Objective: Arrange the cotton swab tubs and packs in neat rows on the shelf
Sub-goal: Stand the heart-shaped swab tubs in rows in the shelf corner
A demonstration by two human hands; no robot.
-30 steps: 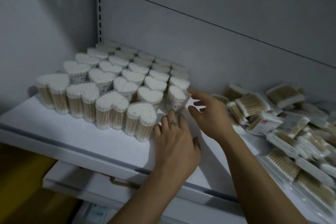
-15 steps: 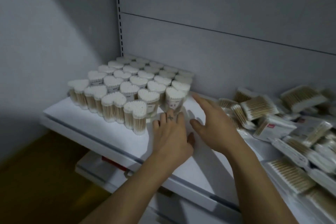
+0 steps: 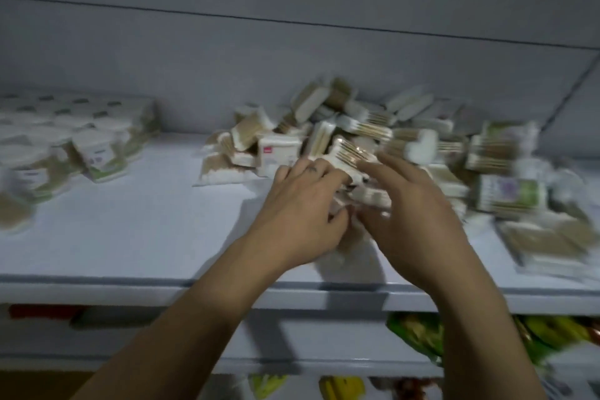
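Head view: both hands, left (image 3: 302, 217) and right (image 3: 418, 224), fingers spread, reach into the packs (image 3: 354, 153); grips unclear; next, lift one toward the shelf's (image 3: 130, 237) bare middle.

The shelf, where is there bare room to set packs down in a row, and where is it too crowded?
Bare shelf lies between the heart-shaped tubs at the left and the heap of packs, running up to the front edge. The right side is crowded: loose packs pile against the back wall, with both the left hand and right hand in the heap.

Dim bluish light, heavy motion blur throughout, edges bowed, soft shadows
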